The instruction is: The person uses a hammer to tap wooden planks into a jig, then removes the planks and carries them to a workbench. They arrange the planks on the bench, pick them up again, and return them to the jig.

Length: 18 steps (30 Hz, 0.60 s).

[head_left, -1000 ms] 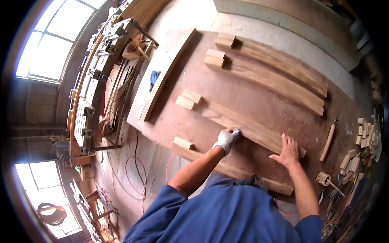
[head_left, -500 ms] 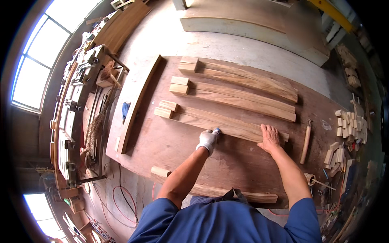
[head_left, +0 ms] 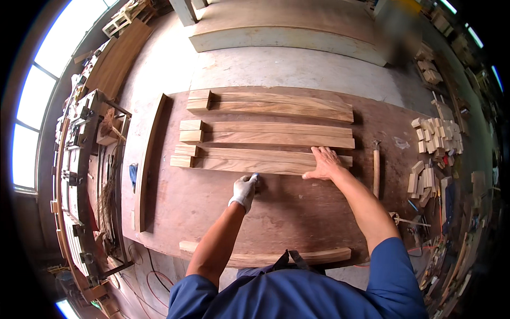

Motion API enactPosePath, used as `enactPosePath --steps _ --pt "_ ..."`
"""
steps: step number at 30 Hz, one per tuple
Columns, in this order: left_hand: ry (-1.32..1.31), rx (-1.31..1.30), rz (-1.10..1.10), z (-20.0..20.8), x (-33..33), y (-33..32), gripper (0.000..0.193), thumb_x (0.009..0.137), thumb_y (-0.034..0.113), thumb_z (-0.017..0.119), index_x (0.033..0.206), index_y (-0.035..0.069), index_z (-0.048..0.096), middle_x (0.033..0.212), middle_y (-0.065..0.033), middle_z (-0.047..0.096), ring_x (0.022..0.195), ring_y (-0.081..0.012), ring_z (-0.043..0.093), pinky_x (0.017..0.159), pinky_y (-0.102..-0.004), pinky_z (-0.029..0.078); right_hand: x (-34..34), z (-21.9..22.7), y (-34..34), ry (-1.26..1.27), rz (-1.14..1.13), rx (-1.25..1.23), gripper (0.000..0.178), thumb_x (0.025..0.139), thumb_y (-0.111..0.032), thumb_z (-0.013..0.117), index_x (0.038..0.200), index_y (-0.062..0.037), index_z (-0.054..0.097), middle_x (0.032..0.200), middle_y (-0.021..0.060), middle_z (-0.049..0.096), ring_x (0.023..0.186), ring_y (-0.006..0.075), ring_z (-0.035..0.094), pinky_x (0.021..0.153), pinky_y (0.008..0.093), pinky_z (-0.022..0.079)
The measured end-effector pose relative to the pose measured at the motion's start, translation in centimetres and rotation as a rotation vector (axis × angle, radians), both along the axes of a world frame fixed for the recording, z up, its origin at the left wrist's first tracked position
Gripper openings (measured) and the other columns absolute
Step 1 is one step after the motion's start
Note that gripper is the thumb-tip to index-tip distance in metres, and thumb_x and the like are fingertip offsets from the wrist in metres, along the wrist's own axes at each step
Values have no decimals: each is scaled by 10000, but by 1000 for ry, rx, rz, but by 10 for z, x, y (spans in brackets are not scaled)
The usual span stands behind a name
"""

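Three pairs of wooden beams lie side by side across the work table, each with short block ends at the left. My bare right hand (head_left: 325, 162) rests with fingers spread on the nearest pair of beams (head_left: 255, 160), close to its right end. In a white glove, my left hand (head_left: 244, 192) is closed on a small blue-tipped thing (head_left: 255, 176), mostly hidden by the fingers and just short of that pair's near edge. Farther off are the middle pair (head_left: 276, 134) and the far pair (head_left: 281, 105).
A hammer (head_left: 376, 167) lies right of the beams, near piles of small wood blocks (head_left: 438, 135). One long beam (head_left: 150, 165) stands at the table's left, beside a blue object (head_left: 133, 175). Another board (head_left: 297, 257) runs along the near edge. Clamps line a rack (head_left: 79, 143) at left.
The whole view has turned, so the beams now lie more level and further left. My left hand has drawn slightly back from the nearest beams; my right hand stays on them.
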<state>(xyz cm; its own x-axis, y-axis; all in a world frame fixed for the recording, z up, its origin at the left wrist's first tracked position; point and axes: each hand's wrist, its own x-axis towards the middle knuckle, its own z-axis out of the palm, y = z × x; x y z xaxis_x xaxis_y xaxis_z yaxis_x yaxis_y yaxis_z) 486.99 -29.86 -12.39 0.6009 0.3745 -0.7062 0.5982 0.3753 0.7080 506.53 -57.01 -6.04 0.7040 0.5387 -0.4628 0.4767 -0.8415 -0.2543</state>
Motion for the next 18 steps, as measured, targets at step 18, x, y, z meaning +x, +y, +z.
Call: enactPosePath --steps 18 --pt "-344 1046 -1197 80 -275 -7 724 787 377 867 1372 33 617 1370 -195 626 1307 -397 568 1163 -548 419 -116 5 -62 -159 -154 427 564 889 -401 807 1262 -3 660 1245 227 697 1183 414 647 1019 486 518"
